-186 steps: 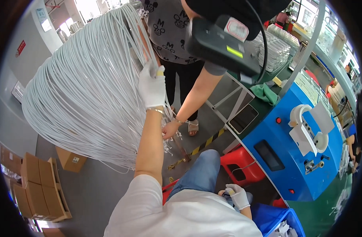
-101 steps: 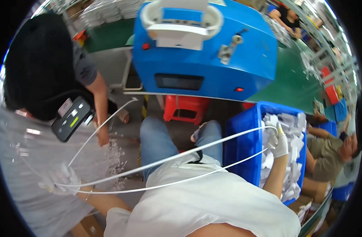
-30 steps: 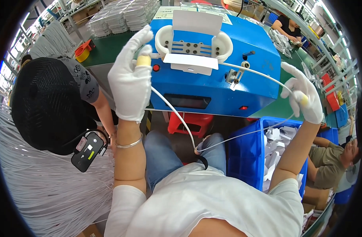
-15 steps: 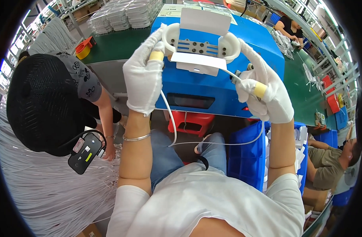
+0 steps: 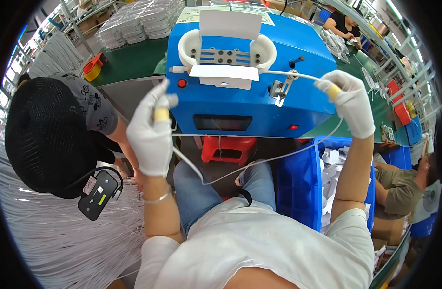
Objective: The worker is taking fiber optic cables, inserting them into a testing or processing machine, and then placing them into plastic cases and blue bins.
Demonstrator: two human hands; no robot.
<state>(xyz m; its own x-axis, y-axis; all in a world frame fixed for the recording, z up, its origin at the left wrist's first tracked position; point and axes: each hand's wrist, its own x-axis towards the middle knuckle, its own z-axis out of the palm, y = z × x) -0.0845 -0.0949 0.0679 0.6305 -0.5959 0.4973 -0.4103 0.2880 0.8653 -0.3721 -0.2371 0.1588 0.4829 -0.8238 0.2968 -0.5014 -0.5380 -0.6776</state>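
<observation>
A blue bench machine (image 5: 221,103) stands before me, with two curved white guides (image 5: 263,52) and a slotted metal plate (image 5: 225,57) between them. A white folded card (image 5: 230,24) sits there, one panel upright, the other flap tilted out in front. Behind the front flap lies a white cable (image 5: 293,73), its plug end (image 5: 180,69) showing at the left. My gloved right hand (image 5: 350,103) pinches the cable right of the machine. The cable sags in a loop back to my gloved left hand (image 5: 152,127), whose curled fingers hold it below the red button (image 5: 182,83).
A blue bin (image 5: 298,188) with white paper pieces stands at lower right. A person in a black cap (image 5: 47,130) bends beside many white cables (image 5: 76,236) at left. Stacked clear trays (image 5: 144,21) lie at the back left. A red stool (image 5: 228,149) is under the bench.
My left hand has drawn away from the left guide, down and left. My right hand has moved right and up, stretching the cable straight beside the machine.
</observation>
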